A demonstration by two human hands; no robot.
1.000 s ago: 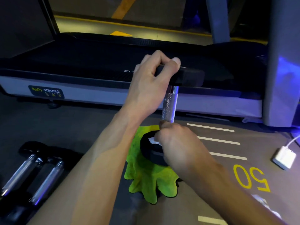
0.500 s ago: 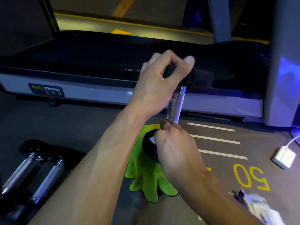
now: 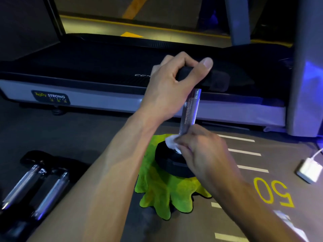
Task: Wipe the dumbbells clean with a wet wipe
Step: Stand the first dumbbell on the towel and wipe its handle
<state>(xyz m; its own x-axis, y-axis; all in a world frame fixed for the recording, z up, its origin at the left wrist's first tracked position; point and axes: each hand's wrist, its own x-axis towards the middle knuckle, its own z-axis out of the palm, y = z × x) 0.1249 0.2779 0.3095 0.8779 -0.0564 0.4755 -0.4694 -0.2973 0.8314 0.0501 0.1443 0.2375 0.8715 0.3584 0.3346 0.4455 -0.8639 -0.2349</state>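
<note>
A dumbbell stands on end on a lime-green cloth (image 3: 162,193), its knurled chrome handle (image 3: 189,110) tilted slightly right. My left hand (image 3: 171,86) grips the dumbbell's black upper head (image 3: 216,81) from above. My right hand (image 3: 201,151) pinches a white wet wipe (image 3: 170,142) against the base of the handle, just above the black lower head (image 3: 167,161). Most of the wipe is hidden under my fingers.
Two more dumbbells (image 3: 35,186) with chrome handles lie on the floor at lower left. A treadmill (image 3: 87,70) runs across the back, its post (image 3: 307,67) at right. A white charger (image 3: 308,169) with cable lies at right. A wipe packet (image 3: 290,222) sits at lower right.
My right hand with the wipe has shifted slightly right and up on the lower handle, exposing more of the wipe. The left hand keeps its grip on the top head.
</note>
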